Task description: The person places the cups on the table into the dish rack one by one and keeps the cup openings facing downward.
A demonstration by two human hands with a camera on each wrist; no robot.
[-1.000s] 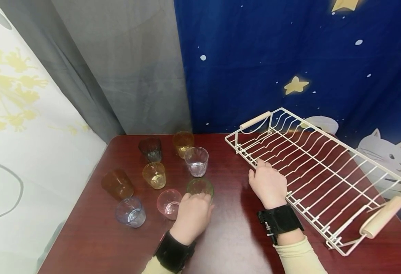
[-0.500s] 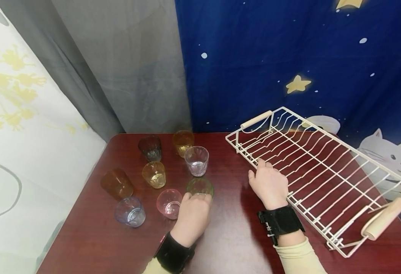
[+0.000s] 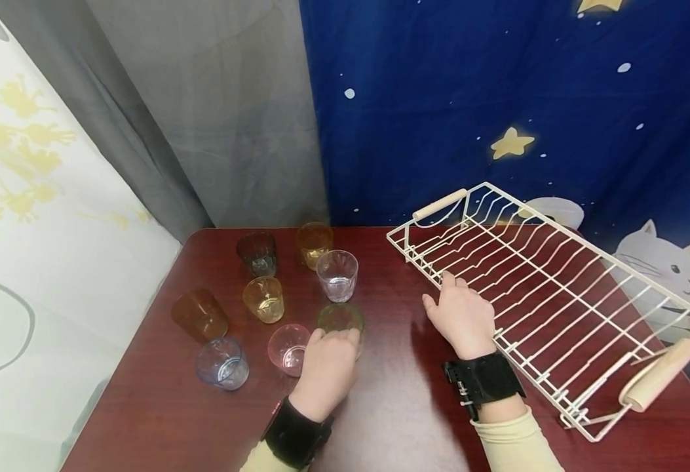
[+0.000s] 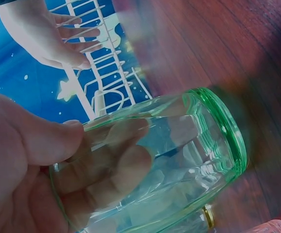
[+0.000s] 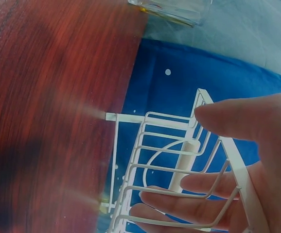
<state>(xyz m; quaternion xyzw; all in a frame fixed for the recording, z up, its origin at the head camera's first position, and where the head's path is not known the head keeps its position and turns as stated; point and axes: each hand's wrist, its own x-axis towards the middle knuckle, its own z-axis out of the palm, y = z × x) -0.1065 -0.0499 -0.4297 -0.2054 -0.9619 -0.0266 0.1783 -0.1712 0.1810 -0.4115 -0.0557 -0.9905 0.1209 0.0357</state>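
My left hand [image 3: 328,368] holds a green-tinted glass [image 3: 340,317], thumb on one side and fingers curled round the other. In the left wrist view the glass [image 4: 179,155] lies sideways across the picture, its thick green end [image 4: 223,128] pointing away from the palm. My right hand [image 3: 462,316] grips the near long rail of a white wire dish rack [image 3: 597,251]. The right wrist view has the thumb [image 5: 228,116] on one side of the rail [image 5: 240,177] and the fingers reaching under the wires. Close beside the left hand stands a pink glass [image 3: 286,349].
A clear glass [image 3: 337,275] stands just behind the green one. Further left are blue [image 3: 223,364], brown [image 3: 201,316], yellow [image 3: 265,299], dark grey [image 3: 257,254] and amber [image 3: 315,246] glasses. Wooden handles [image 3: 660,373] top the rack's ends. Curtains [image 3: 392,118] hang behind the table.
My left hand and the green glass have shifted slightly left. The right thumb has moved out a little from the rail; the rack and other glasses keep their places.
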